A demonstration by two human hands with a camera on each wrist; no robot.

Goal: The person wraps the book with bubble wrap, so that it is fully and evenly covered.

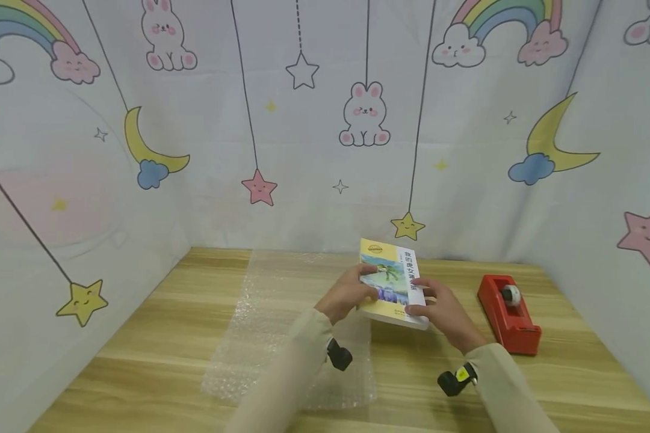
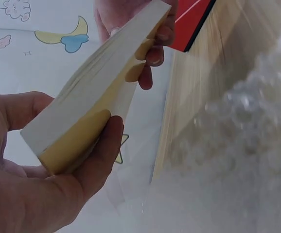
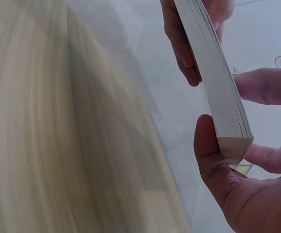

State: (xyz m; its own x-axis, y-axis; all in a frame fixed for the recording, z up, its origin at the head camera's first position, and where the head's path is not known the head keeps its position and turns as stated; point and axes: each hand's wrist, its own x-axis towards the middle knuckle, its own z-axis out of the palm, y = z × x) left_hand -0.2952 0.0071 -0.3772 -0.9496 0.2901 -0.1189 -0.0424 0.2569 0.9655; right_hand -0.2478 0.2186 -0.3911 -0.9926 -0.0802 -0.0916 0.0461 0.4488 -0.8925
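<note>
Pale sleeves [image 1: 511, 391] nearest; left-hand fingers [image 2: 101, 162], right-hand fingers [image 3: 269, 87] clamped on book [image 1: 392, 282] between them.

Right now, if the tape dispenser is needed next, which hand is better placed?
Probably the right hand: the red tape dispenser sits to its right, while the left hand is farther off, across the book. Both hands hold the book, though.

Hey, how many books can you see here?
1. The book is held between the left hand and right hand above the table, left of the red tape dispenser.
</note>
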